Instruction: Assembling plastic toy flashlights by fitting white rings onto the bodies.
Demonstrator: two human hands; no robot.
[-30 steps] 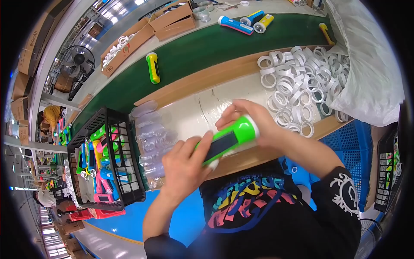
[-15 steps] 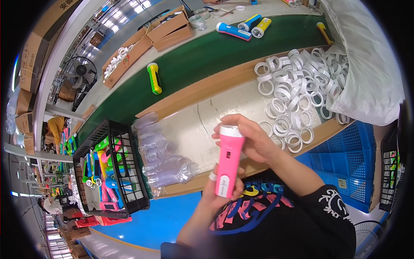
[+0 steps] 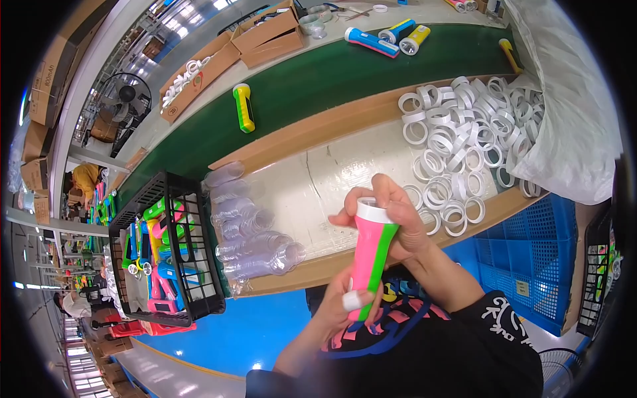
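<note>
A pink and green flashlight point(image 3: 371, 255) with a white ring around its head stands nearly upright in front of my chest. My left hand point(image 3: 332, 308), a white wrap on one finger, is closed around its lower end. At the top, the fingers of my right hand point(image 3: 406, 229) curl over the white ring, the thumb and fingertips at its rim. Beyond my hands, a shallow cardboard tray point(image 3: 352, 156) holds loose white rings point(image 3: 458, 132) on the right and rows of stacked clear plastic discs point(image 3: 255, 249) on the left.
Left of the tray, a black plastic basket point(image 3: 199, 255) holds several colourful flashlights. A green belt point(image 3: 312, 79) runs behind, carrying a yellow-green flashlight point(image 3: 243, 108) and a blue one point(image 3: 371, 42). A blue crate point(image 3: 527, 265) and white plastic sheeting point(image 3: 570, 113) are at the right.
The flashlight has turned about its length, so its green side shows and its switch no longer does. My right hand has shifted right and its fingers now curl over the white ring.
</note>
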